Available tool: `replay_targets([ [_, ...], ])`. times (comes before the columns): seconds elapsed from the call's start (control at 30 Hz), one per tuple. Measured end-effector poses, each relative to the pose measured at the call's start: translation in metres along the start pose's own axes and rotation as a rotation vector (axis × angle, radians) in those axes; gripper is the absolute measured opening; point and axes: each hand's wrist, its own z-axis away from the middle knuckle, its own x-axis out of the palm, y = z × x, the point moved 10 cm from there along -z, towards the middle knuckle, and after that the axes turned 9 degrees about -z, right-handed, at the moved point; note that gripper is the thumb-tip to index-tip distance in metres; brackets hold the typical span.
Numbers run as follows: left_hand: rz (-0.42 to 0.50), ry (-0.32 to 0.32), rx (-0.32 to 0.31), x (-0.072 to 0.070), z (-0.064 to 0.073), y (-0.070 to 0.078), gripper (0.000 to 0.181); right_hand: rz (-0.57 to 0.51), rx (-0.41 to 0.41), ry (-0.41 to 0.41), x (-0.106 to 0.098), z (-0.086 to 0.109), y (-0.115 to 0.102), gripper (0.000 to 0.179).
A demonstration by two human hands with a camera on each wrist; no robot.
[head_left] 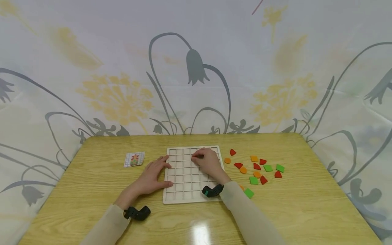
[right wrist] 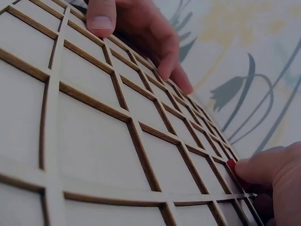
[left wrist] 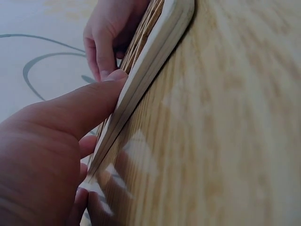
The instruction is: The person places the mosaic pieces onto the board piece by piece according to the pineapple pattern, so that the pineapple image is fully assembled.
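A pale wooden grid board (head_left: 183,187) with square cells lies on the table. My left hand (head_left: 153,175) rests along its left edge, fingers spread and thumb on the rim, as the left wrist view shows its thumb (left wrist: 89,103) on the board's side. Over the upper right cells, my right hand (head_left: 209,163) pinches a small red piece (right wrist: 237,174) between thumb and fingers, low against the grid. Most of that piece is hidden by the fingers. The board's cells that show hold no pieces.
Loose red quarter-rounds (head_left: 263,180), orange discs (head_left: 227,160), an orange square (head_left: 254,158) and several green squares (head_left: 253,180) lie right of the board. A picture card (head_left: 134,159) sits at the left. A patterned cloth (head_left: 196,102) hangs behind the table (head_left: 306,197).
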Motion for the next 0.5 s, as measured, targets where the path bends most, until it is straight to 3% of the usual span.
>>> replay_targets([
  [0.27,0.009,0.006,0.01,-0.0019,0.0008,0.0025,0.053,0.002,0.016,-0.007,0.0011,-0.0007,0.0005,0.01],
  [0.5,0.005,0.01,0.004,-0.0021,0.0014,0.0025,0.053,0.089,0.001,-0.005,0.0037,-0.002,-0.0014,0.017],
])
